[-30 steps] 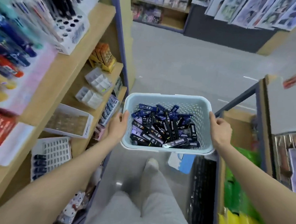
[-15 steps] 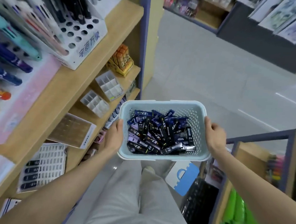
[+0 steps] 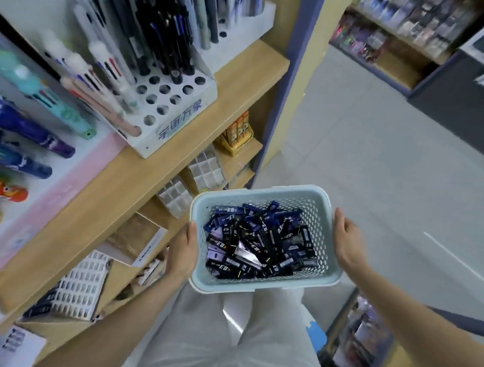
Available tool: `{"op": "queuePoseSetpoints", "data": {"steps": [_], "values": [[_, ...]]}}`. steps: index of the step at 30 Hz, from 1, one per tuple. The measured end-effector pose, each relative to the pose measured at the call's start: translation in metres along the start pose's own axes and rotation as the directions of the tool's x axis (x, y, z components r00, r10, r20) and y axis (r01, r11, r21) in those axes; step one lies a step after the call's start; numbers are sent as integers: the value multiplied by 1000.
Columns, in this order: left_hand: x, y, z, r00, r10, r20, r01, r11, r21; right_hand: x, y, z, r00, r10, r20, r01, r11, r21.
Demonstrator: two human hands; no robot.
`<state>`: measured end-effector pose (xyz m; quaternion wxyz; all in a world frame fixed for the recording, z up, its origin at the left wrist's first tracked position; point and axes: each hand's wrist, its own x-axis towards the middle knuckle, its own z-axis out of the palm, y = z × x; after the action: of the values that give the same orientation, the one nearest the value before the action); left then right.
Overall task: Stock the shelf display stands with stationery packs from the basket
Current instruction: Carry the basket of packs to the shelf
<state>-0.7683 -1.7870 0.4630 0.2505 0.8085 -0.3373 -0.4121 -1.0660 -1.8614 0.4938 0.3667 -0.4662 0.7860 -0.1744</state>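
Shelf unit (image 3: 140, 183): wooden boards fill the 9 o'clock side of the view and run from 7 toward 1 o'clock.
Pen stand (image 3: 180, 107): white, drilled with round holes, on the upper board at 11 o'clock. Pens (image 3: 158, 38) stand in the rear holes.
Grid stand (image 3: 81, 287): white slotted display on a lower board at 8 o'clock. A few dark items sit at its left end, too blurred to identify.
Divided trays (image 3: 207, 171): two clear compartment trays on a lower board, at 10 o'clock from the basket. Their contents cannot be told.
Left hand (image 3: 182, 250): clamped on the basket's left short wall, thumb over the rim. The fingers pass under the outside, hidden.
Basket (image 3: 258, 286): pale blue and perforated, held in the air toward 6 o'clock of the view, above light trousers (image 3: 226, 345). Its long axis runs 9 to 3 o'clock, its open side is up, and its left end is just beside the shelf boards.
Stationery packs (image 3: 260, 240): slim oblongs in dark blue, black and some lilac, in a loose heap inside the basket. Their long axes are mixed, mostly between 10–4 and 12–6 o'clock.
Right hand (image 3: 347, 242): grips the right short wall, thumb along the rim. The fingers are wrapped beneath, out of sight.
Floor (image 3: 376, 162): grey, from 1 to 3 o'clock.
Far shelving (image 3: 396, 42): at 1 o'clock, well apart, with blurred goods.
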Motion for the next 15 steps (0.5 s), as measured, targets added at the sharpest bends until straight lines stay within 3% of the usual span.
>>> {"op": "queuePoseSetpoints", "data": {"steps": [5,15], "values": [[-12,6,28,984,-110,-137,98,991,-95,51,-21,-5,971,-175,165,198,971,-137],[-41,-24,81,903,-311,-296,222,928,-298,106,-32,14,884,-264,386,404,846,-348]]}}
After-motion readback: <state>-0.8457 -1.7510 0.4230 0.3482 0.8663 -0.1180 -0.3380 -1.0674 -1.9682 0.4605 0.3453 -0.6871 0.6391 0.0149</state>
